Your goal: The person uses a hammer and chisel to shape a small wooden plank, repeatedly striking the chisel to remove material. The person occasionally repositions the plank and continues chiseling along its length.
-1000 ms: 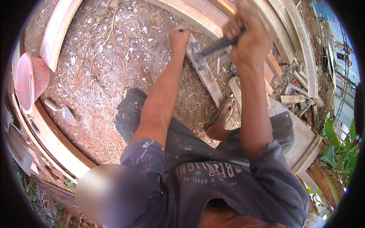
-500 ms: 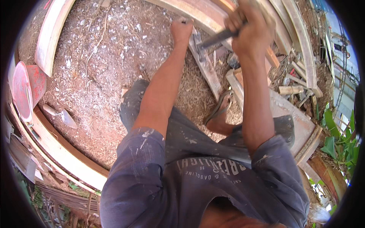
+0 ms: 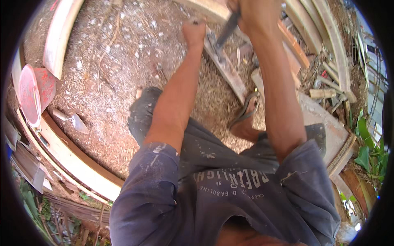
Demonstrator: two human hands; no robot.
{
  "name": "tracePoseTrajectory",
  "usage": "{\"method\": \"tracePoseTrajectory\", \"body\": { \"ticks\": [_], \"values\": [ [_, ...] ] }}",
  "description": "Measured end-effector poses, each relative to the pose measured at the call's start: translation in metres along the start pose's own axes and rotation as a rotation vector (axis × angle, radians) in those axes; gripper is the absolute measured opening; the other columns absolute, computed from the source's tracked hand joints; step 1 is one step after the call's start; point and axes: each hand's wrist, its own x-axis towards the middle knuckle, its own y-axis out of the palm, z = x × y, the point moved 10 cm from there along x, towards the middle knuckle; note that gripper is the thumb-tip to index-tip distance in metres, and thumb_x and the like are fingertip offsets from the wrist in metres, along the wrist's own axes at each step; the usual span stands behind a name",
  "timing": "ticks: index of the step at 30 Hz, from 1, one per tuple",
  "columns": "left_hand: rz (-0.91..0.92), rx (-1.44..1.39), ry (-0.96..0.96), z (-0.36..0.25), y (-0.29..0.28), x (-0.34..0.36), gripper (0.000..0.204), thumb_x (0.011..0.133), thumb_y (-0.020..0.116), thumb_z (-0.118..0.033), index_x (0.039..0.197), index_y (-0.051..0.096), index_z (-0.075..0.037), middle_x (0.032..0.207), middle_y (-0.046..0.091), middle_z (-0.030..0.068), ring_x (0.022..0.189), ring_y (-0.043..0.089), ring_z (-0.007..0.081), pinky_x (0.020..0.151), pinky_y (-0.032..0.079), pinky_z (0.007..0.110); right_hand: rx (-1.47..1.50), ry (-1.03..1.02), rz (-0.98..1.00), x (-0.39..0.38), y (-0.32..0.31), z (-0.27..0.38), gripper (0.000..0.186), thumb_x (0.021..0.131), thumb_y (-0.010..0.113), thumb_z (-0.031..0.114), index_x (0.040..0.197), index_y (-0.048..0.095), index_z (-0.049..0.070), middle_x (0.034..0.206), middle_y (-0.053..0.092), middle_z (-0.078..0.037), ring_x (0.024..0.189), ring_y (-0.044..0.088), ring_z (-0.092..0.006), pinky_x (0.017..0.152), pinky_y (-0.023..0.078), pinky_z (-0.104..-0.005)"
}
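Observation:
My right hand (image 3: pixel 258 18), near the top edge, is closed around the dark handle of a hammer (image 3: pixel 228 29). The hammer slants down to the left, its head end at a narrow, worn wooden board (image 3: pixel 230 76). Beside the upper end of that board, my left hand (image 3: pixel 194 33) is a closed fist; what it grips, if anything, is hidden. The board runs down to my sandalled foot (image 3: pixel 246 119). Contact between hammer head and board is hard to make out.
A trowel (image 3: pixel 79 124) lies on the dirt at left, near a faded red round container (image 3: pixel 28 95). Long timbers (image 3: pixel 74 153) border the ground on the left, with more planks (image 3: pixel 305 26) at upper right. Wood scraps (image 3: pixel 322 93) and green plants (image 3: pixel 365 160) are at right.
My right hand has moved up and slightly left, and the hammer stands more steeply. My left fist stays beside the board's end. The whole view has shifted slightly.

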Motion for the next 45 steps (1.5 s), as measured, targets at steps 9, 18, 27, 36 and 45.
{"method": "tracePoseTrajectory", "body": {
  "ticks": [9, 18, 27, 36, 45],
  "values": [
    [0.003, -0.103, 0.176, -0.021, 0.003, 0.01, 0.024, 0.078, 0.073, -0.024, 0.08, 0.072, 0.0, 0.072, 0.07, 0.015, 0.065, 0.066, 0.0245, 0.066, 0.051, 0.039, 0.273, -0.041, 0.125, -0.058, -0.024, 0.011, 0.039, 0.098, 0.054, 0.029, 0.066, 0.039, 0.014, 0.053, 0.036, -0.002, 0.049, 0.039, -0.0156, 0.057, 0.04, -0.0357],
    [0.097, -0.097, -0.075, 0.003, -0.02, -0.016, 0.025, 0.079, 0.074, -0.028, 0.077, 0.073, -0.004, 0.064, 0.066, 0.0133, 0.061, 0.063, 0.0254, 0.066, 0.05, 0.039, 0.336, -0.061, 0.107, -0.053, -0.004, 0.017, 0.036, 0.1, 0.058, 0.018, 0.068, 0.044, 0.01, 0.059, 0.045, -0.003, 0.054, 0.044, -0.015, 0.055, 0.041, -0.033],
    [0.147, -0.119, -0.086, 0.017, -0.014, -0.01, 0.024, 0.081, 0.073, -0.03, 0.08, 0.073, -0.006, 0.067, 0.069, 0.0119, 0.067, 0.066, 0.0258, 0.072, 0.051, 0.036, -0.125, 0.315, -0.097, 0.083, 0.104, -0.051, 0.027, 0.089, 0.064, 0.024, 0.075, 0.061, 0.001, 0.054, 0.047, -0.006, 0.043, 0.042, -0.0181, 0.043, 0.034, -0.0373],
    [-0.014, 0.209, 0.039, -0.041, -0.024, -0.007, 0.024, 0.081, 0.072, -0.033, 0.081, 0.074, -0.008, 0.079, 0.074, 0.0155, 0.08, 0.07, 0.0319, 0.082, 0.052, 0.04, 0.324, -0.164, 0.203, -0.049, -0.031, 0.019, 0.029, 0.096, 0.06, 0.027, 0.081, 0.057, 0.003, 0.063, 0.052, -0.008, 0.053, 0.049, -0.0188, 0.049, 0.042, -0.035],
    [0.178, -0.049, -0.06, 0.019, -0.01, -0.021, 0.026, 0.078, 0.075, -0.03, 0.085, 0.075, -0.004, 0.075, 0.073, 0.0137, 0.068, 0.067, 0.0261, 0.068, 0.051, 0.04, 0.159, -0.124, 0.135, -0.067, -0.034, 0.02, 0.038, 0.105, 0.049, 0.027, 0.076, 0.054, 0.002, 0.071, 0.058, -0.014, 0.073, 0.06, -0.0242, 0.061, 0.05, -0.0395]
  ]
}}
